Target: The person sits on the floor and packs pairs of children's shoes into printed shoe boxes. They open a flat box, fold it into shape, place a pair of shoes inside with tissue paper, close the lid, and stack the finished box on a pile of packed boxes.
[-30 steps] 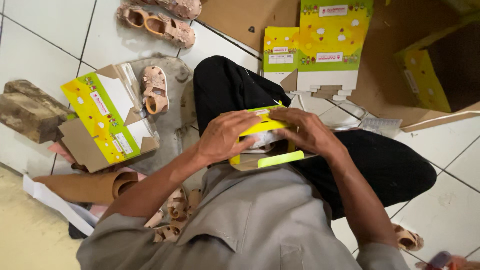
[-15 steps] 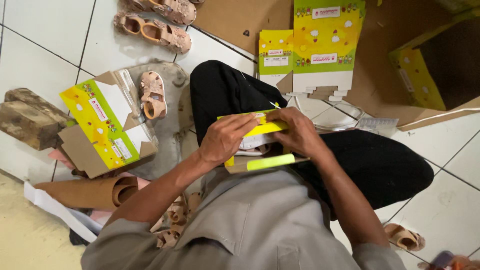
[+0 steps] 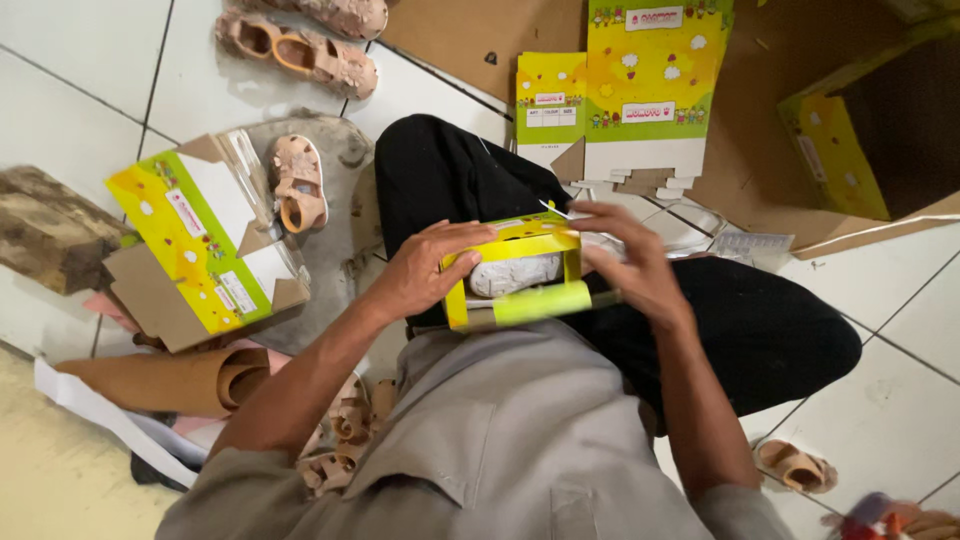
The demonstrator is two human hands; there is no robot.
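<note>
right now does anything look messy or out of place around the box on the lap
Yes: small tan sandals lie scattered singly on the tiles, and an unfolded box sits askew. The yellow box held by both hands looks intact.

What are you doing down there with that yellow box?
A person sits on the tiled floor holding a small yellow box on their lap. The left hand grips one end, the right hand the other. Something wrapped in white paper lies inside. Tan sandals and flat yellow cartons lie around.
</note>
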